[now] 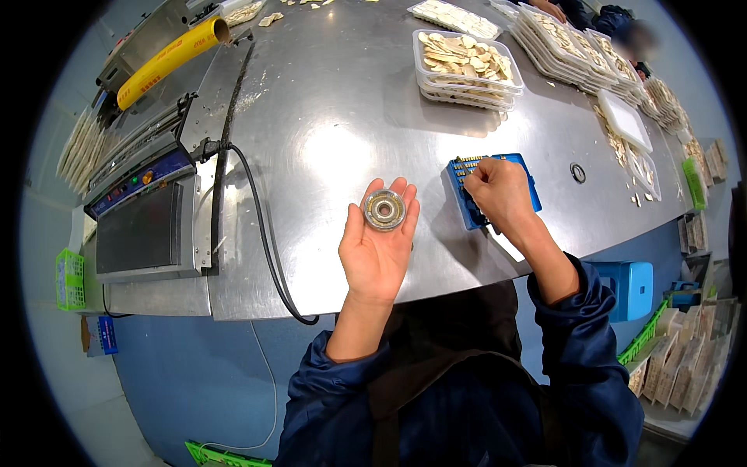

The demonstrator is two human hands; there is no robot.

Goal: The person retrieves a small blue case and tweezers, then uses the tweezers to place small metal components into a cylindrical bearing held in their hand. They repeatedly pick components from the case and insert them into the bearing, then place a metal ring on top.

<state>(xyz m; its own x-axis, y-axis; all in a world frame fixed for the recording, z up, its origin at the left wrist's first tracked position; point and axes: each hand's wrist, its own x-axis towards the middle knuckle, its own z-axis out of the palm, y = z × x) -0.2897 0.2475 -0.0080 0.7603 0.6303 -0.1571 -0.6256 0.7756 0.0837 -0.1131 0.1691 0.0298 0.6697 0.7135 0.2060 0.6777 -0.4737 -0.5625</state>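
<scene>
My left hand [379, 257] is held palm up over the metal table, with fingers extended. A round metal wheel [385, 209], ringed and with a hole in its centre like a bearing, lies on those fingers. To the right, my right hand [500, 194] is above a blue case [469, 213] standing on the table. Its thumb and fingers are pinched together, and whatever is between them is hidden. Rows of small brass-coloured pieces [467, 165] show inside the case. Beyond it, a black ring [578, 173] lies on the table.
Stacked clear trays of pale slices [467, 66] stand at the back; more stacks [556, 47] are at far right, near another person. A sealing machine [140, 218] with a black cable [264, 233] and a yellow tube [171, 62] occupy the left. A blue stool [632, 289] stands below right.
</scene>
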